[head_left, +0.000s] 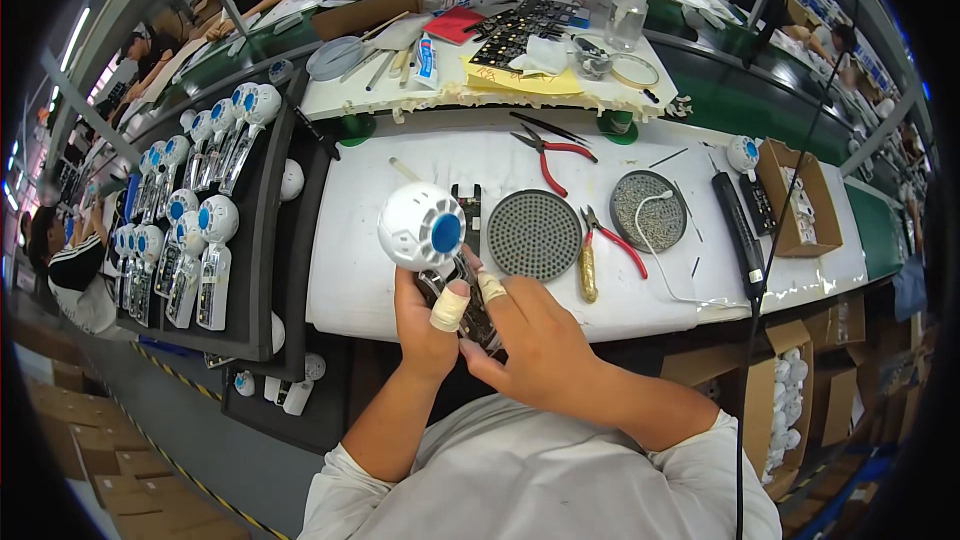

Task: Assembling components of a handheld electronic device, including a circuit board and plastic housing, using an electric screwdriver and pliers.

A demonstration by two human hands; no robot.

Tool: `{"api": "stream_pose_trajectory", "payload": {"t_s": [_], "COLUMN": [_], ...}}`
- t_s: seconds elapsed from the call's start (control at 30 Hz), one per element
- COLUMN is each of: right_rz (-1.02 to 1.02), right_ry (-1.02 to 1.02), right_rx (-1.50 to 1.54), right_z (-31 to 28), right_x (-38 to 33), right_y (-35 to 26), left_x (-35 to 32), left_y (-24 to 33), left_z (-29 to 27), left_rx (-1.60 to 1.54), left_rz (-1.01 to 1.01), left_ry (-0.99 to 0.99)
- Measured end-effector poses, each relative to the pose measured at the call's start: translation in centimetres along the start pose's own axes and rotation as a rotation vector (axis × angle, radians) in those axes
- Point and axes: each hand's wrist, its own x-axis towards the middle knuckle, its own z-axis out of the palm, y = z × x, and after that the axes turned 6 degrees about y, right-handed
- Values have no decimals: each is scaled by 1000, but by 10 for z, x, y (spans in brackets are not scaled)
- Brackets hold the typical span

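Between my two hands is a white round-headed device (408, 227) with a blue lens-like disc and a body of bare circuitry. My left hand (428, 325) wraps the body just under the head, its thumb bandaged. Against the other side of the body press the fingers of my right hand (530, 330), one finger also taped; my fingers hide much of the circuitry. Just beyond the device lies a dark circuit board (467, 208). A dark round perforated tray (534, 234) sits right of it, then red-handled pliers (612, 240) and a round dish of small parts (650, 211).
A black tray of similar devices (215, 270) stands at the left. On the right lie a black electric screwdriver (738, 230) with a cord and a small cardboard box (800, 200). A raised shelf (380, 98) holds boards, tape and glue. Other people work farther back.
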Motion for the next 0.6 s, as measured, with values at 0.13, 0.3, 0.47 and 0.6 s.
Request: {"api": "stream_pose_trajectory", "payload": {"t_s": [0.13, 0.3, 0.47, 0.6], "right_rz": [-18, 475, 557, 363], "right_ry": [-71, -191, -430, -460], "right_rx": [-39, 426, 804, 564], "right_z": [-1, -2, -4, -17], "right_x": [-3, -23, -31, -27], "right_y": [3, 15, 19, 18], "left_x": [-2, 0, -6, -16], "left_y": [5, 22, 35, 35], "left_z": [0, 5, 13, 10], "left_rx": [51, -223, -358, -233], "left_rz": [-23, -41, -241, -275], "left_ry": [42, -52, -263, -314]}}
